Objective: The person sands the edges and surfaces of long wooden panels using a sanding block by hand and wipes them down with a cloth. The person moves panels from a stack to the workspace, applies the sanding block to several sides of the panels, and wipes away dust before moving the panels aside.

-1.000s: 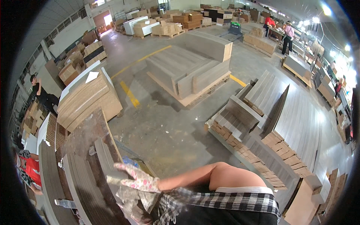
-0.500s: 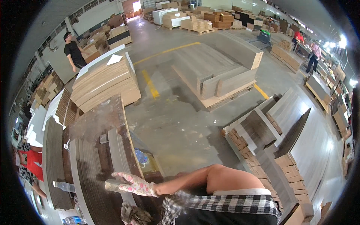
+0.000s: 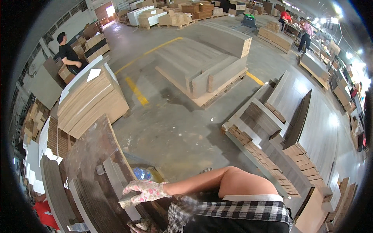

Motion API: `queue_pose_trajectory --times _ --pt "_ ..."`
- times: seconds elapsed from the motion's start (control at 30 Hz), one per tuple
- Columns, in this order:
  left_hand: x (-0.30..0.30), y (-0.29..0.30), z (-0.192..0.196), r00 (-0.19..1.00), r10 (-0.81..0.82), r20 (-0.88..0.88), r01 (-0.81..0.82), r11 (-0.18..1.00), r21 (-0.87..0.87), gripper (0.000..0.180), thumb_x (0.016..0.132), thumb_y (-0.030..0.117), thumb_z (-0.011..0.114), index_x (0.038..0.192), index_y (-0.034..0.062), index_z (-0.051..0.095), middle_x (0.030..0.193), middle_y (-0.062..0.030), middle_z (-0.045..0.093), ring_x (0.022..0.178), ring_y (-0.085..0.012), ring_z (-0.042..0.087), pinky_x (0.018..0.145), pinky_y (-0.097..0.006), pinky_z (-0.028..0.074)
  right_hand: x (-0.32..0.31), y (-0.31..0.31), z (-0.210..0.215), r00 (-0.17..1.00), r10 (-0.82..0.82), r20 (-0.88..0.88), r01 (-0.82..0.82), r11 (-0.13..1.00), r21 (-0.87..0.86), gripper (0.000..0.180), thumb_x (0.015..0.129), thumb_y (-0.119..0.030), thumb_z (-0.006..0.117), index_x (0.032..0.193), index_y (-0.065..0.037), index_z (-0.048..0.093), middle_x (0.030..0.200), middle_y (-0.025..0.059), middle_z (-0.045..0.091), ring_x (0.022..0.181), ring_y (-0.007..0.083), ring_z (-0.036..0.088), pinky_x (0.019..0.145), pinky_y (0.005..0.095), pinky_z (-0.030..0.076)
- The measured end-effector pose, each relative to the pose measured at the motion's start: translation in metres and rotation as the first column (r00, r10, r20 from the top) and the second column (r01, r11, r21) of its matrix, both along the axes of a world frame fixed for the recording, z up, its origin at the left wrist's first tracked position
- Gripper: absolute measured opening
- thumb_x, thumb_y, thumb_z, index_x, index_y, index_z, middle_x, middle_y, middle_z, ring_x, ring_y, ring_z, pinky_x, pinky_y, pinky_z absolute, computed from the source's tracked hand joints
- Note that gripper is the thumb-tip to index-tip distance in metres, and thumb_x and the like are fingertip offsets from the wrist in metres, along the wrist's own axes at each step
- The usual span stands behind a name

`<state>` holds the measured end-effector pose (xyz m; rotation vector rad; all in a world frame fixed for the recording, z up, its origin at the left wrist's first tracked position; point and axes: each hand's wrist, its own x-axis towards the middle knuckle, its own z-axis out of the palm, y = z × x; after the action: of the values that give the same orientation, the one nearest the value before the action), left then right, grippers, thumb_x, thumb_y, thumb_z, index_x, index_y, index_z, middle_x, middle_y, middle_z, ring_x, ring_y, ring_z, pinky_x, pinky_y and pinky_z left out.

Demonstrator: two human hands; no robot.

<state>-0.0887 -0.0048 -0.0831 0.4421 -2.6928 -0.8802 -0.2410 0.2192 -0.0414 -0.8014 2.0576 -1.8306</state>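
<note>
In a white glove with pink flowers, my right hand (image 3: 144, 192) hangs over a narrow stack of grey board strips (image 3: 117, 178) on the brown worktable (image 3: 93, 141). Its fingers are curved and apart, and I make out nothing between them. My left hand (image 3: 143, 226), in a dirty dark-patterned glove, shows only partly at the lower edge, low beside the strips. Its fingers are cut off or unclear. A thicker stack of thin grey boards (image 3: 93, 202) lies left of both hands, and another stack of grey boards (image 3: 54, 186) lies beyond it.
A blue-tinted plastic bottle (image 3: 142, 173) stands beside the worktable. Beyond it rises a tall board stack (image 3: 95, 103). Grey panels lie on a pallet (image 3: 211, 99) across the floor, with more panel stacks (image 3: 307, 128) at right. A person in black (image 3: 69, 54) stands at far left.
The view has shifted, so surroundings sit differently in the picture. My right hand has drawn back, and the pale piece seen at its fingers earlier no longer shows. The person in black has bent an arm.
</note>
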Motion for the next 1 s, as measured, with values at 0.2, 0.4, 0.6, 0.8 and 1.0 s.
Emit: queue_pose_trajectory --times 0.2,0.4,0.6,0.8,1.0 --pt "0.001 0.007 0.002 0.966 0.192 0.171 -0.13 0.939 -0.318 0.049 0.08 0.033 0.078 0.124 0.0185 0.061 0.114 -0.0206 0.062 0.102 -0.0416 0.062 0.083 -0.05 0.052 0.004 0.007 -0.003 1.0 -0.01 -0.002 0.01 0.999 0.031 0.05 0.092 -0.029 0.066 0.135 -0.009 0.052 0.133 0.0144 0.055 0.128 0.0305 0.049 0.109 0.043 0.038" --pt "-0.005 0.007 0.004 0.995 0.082 0.06 -0.068 0.976 -0.206 0.045 0.081 0.032 0.077 0.122 0.0189 0.063 0.112 -0.0215 0.063 0.1 -0.0415 0.063 0.082 -0.049 0.053 0.007 0.014 -0.002 0.998 -0.064 0.011 0.062 0.99 0.125 0.051 0.094 -0.033 0.065 0.137 -0.01 0.051 0.136 0.0156 0.053 0.131 0.0313 0.046 0.11 0.0439 0.036" --pt "-0.013 -0.007 -0.003 1.0 0.008 -0.013 -0.01 0.99 -0.138 0.041 0.081 0.031 0.077 0.119 0.0192 0.065 0.11 -0.0225 0.064 0.098 -0.0414 0.064 0.082 -0.048 0.053 0.008 0.017 -0.003 0.997 -0.049 0.059 0.043 0.995 0.091 0.049 0.095 -0.031 0.064 0.137 -0.01 0.051 0.138 0.0156 0.052 0.133 0.0323 0.045 0.111 0.0439 0.036" --pt "-0.036 0.002 0.008 0.98 -0.113 -0.164 0.06 0.953 -0.297 0.035 0.081 0.029 0.078 0.112 0.0144 0.071 0.101 -0.0246 0.066 0.095 -0.0415 0.065 0.082 -0.048 0.053 0.002 0.014 -0.009 0.988 -0.081 0.128 0.071 0.994 0.084 0.049 0.095 -0.032 0.063 0.137 -0.01 0.051 0.14 0.016 0.051 0.135 0.032 0.044 0.112 0.0434 0.035" --pt "-0.081 0.01 0.008 0.98 -0.199 0.006 0.177 0.86 -0.479 0.073 0.084 0.039 0.072 0.144 0.0106 0.042 0.112 -0.0247 0.061 0.088 -0.0404 0.067 0.073 -0.046 0.057 -0.007 0.018 -0.022 0.993 -0.096 0.069 0.088 0.991 0.105 0.049 0.095 -0.033 0.063 0.137 -0.009 0.051 0.14 0.0165 0.051 0.134 0.0325 0.044 0.113 0.0437 0.035"
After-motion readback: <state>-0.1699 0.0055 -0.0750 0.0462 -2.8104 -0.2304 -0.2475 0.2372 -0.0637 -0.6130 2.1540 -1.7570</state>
